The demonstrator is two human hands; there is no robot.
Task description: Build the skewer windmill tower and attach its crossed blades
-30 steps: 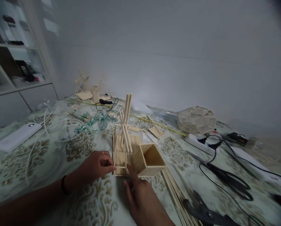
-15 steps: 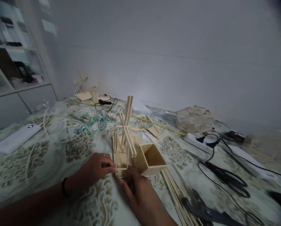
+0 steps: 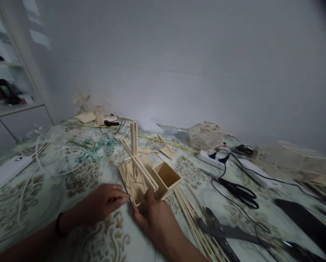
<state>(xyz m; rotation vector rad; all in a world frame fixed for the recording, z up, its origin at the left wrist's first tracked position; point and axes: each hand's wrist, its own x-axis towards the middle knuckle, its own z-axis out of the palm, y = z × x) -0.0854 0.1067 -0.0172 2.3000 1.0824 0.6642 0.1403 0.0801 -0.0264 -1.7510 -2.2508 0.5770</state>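
Note:
A model made of thin wooden sticks (image 3: 141, 174) stands on the patterned tablecloth: a flat slatted base, crossed upright sticks and an open square box at its right. My left hand (image 3: 105, 202) pinches the base's near left edge with curled fingers. Fingers of my right hand (image 3: 154, 218) wrap the base's near right corner, just below the box. The base looks tilted up off the cloth at its near side.
Loose wooden sticks (image 3: 192, 218) lie right of my hands, with scissors (image 3: 223, 231) and black shears (image 3: 238, 191) beyond. A power strip (image 3: 209, 157), cables, a stick dome (image 3: 205, 135), small stick models (image 3: 85, 109) and a white device (image 3: 4, 173) lie around.
My right hand has gone from touching the base with one fingertip to gripping its near corner. The model has turned and lifted at the near side. The view has shifted left.

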